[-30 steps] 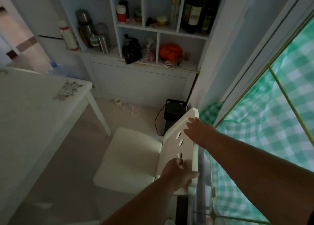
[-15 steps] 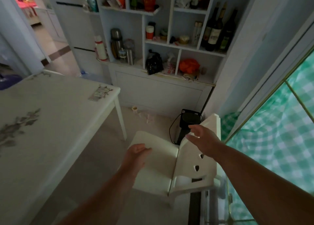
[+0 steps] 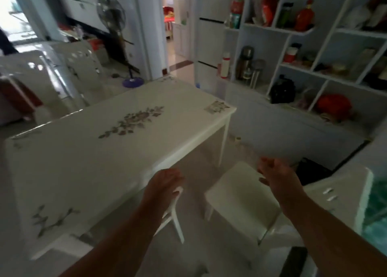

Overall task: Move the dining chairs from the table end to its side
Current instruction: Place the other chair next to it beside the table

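Nearest, both hands hang free, grip wide and empty: left hand (image 3: 162,183), right hand (image 3: 276,175). One white chair (image 3: 243,197) stands beside the counter (image 3: 88,151). Two more chairs (image 3: 69,71) wait at the far side, seemingly unmoved.

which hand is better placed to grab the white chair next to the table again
Right, probably. The right hand hovers open directly over the white chair, with the chair's backrest on its outer side. The left hand hangs open by the table edge, farther from the chair. Neither hand holds anything.
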